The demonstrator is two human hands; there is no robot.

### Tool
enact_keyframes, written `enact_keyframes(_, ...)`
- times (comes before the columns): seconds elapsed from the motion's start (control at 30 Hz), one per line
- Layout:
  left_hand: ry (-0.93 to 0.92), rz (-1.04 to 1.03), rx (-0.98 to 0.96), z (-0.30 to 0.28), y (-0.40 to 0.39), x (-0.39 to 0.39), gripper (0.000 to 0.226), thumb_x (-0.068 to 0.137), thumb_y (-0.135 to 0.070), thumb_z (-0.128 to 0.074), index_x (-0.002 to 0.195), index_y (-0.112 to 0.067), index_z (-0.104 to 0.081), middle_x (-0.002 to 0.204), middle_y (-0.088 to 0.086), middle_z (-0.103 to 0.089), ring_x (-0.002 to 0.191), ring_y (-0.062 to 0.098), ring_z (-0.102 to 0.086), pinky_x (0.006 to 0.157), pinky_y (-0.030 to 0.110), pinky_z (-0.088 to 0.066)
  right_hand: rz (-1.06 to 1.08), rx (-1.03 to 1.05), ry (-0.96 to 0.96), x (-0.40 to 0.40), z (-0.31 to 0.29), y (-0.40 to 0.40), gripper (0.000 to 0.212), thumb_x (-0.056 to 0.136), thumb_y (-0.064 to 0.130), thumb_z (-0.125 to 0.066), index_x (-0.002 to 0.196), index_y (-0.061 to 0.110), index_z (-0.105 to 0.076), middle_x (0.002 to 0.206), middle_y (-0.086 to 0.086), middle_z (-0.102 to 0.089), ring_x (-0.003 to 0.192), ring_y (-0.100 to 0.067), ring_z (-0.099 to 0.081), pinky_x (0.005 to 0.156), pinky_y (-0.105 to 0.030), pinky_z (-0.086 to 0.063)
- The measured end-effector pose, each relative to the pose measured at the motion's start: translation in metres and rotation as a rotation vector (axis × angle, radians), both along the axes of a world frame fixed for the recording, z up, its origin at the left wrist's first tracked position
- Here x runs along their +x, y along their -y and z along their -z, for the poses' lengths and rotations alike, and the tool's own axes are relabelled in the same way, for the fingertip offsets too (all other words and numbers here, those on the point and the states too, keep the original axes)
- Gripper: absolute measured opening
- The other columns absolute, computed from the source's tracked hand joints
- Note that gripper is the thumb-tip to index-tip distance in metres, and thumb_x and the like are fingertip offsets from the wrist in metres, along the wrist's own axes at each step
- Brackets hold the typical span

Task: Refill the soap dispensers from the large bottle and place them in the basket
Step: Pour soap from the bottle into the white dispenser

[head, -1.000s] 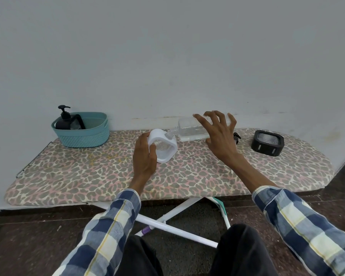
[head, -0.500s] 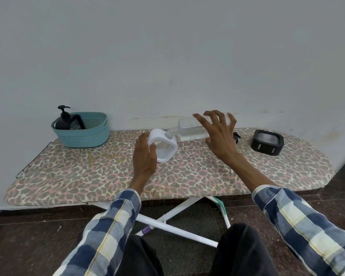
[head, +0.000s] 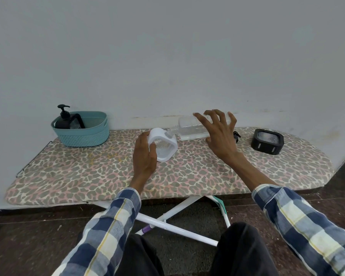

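My left hand grips a white soap dispenser that stands tilted on the ironing board. My right hand holds a large clear bottle on its side, fingers spread over its body. The bottle's neck meets the top opening of the white dispenser. A teal basket stands at the far left of the board with two black dispensers inside, one showing its pump.
A black square dispenser sits at the right of the board. A small black pump cap lies just behind my right hand. The wall runs close behind the board. White board legs cross below, above a dark floor.
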State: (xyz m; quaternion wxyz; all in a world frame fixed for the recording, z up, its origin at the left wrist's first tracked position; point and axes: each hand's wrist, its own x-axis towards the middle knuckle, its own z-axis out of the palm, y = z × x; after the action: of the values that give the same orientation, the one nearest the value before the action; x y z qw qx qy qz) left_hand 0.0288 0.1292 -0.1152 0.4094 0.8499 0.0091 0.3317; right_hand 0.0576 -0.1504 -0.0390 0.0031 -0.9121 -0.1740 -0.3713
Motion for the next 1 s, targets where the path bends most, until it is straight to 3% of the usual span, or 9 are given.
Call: enact_keyframes(1.0,0.002,-0.004,0.004,-0.0010,0.0003,-0.0006,0.047,0.098,-0.035,-0.041,0.141,-0.019,-0.051,0.130,0.005,-0.061,0.109,0.022,-0.059,0.089,0.037,-0.049,-0.011,0.002,-0.001,-0.0016,-0.0026,-0.0006,0.111,0.070,-0.003,-0.081,0.161,0.040,-0.035,0.150,0.001,-0.045,0.145,-0.026,-0.038,0.120,-0.062,-0.019)
